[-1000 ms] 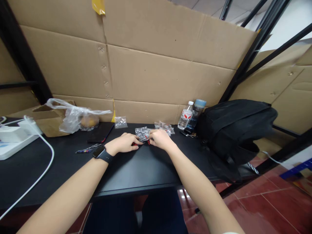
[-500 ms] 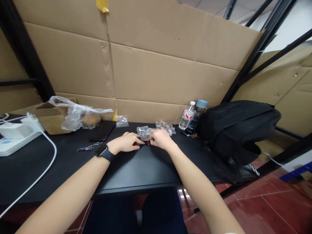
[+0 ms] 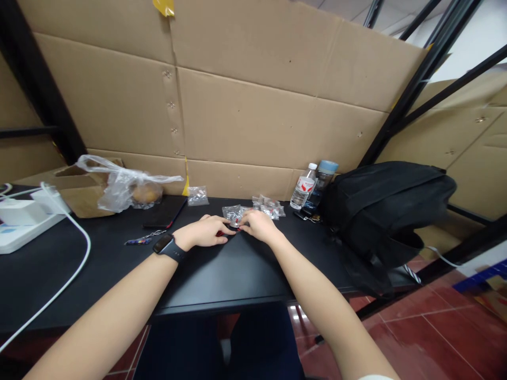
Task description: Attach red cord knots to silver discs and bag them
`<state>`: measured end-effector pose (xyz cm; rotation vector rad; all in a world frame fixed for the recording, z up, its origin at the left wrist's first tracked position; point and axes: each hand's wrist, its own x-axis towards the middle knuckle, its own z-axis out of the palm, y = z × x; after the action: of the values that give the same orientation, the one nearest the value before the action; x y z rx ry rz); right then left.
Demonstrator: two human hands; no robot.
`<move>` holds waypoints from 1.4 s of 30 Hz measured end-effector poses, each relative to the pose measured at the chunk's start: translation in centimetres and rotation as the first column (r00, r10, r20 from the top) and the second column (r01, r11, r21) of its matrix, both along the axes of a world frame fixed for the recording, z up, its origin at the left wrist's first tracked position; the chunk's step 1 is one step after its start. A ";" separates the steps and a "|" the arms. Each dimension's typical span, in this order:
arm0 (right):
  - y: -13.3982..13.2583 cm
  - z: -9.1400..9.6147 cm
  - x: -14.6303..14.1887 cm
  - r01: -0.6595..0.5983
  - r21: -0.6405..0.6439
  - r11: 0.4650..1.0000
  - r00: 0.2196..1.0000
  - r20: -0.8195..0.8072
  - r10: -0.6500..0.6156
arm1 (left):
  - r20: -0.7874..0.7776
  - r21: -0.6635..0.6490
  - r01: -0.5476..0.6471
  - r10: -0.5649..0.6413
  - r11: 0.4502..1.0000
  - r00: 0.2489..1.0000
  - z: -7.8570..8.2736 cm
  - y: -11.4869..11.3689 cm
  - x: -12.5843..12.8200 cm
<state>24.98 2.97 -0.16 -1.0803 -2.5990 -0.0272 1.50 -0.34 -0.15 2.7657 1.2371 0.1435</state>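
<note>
My left hand (image 3: 208, 231), with a dark watch (image 3: 163, 244) on its wrist, rests low on the black table. Its thumb and fingers close around a small red cord (image 3: 220, 233), most of which they hide. Close beside it on the right, my right hand (image 3: 259, 225) pinches part of the red cord between thumb and fingertips. Just behind the fingertips lies a clear plastic bag (image 3: 233, 212) with small contents I cannot make out. Further small clear packets (image 3: 269, 206) lie beyond my right hand, and another clear packet (image 3: 197, 196) is near the cardboard wall.
Left of my hands are a keychain (image 3: 138, 241), a dark flat device (image 3: 162, 212), a knotted plastic bag (image 3: 119, 184) and a white power strip (image 3: 24, 232) with a cable. A water bottle (image 3: 303, 187), a blue-lidded bottle (image 3: 324, 179) and a black backpack (image 3: 388, 211) stand on the right.
My right hand has shifted slightly left, closer to my left hand. The red loop that hung below its fingertips is now mostly hidden. My left hand has barely moved.
</note>
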 end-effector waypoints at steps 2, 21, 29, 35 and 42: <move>0.2 -0.2 -0.2 0.048 -0.003 0.999 0.998 -0.035 -0.048 | -0.007 -0.005 0.005 -0.005 1.000 1.000 0.0 0.0 0.1; 1.1 -1.2 -2.6 0.279 -0.007 0.960 0.934 -0.232 -0.273 | 0.142 0.026 0.093 -0.095 0.995 0.985 0.8 -0.3 0.4; 1.7 -0.2 1.4 -0.229 -0.202 0.952 0.923 -0.356 0.147 | 0.280 0.199 -0.137 0.078 0.970 0.957 0.7 0.3 0.2; 1.9 -1.3 0.3 -0.103 -0.135 0.985 0.942 -0.330 0.053 | 0.240 0.224 -0.233 0.178 0.946 0.954 -0.2 1.2 0.2; 2.3 -1.0 0.5 -0.021 -0.350 0.936 0.826 -0.533 -0.181 | 0.507 0.012 -0.352 0.298 0.936 0.809 -0.5 1.8 -0.3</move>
<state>25.46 5.28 -1.12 -1.1015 -2.0546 0.6525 1.24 1.47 -0.64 2.3216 1.5541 0.9169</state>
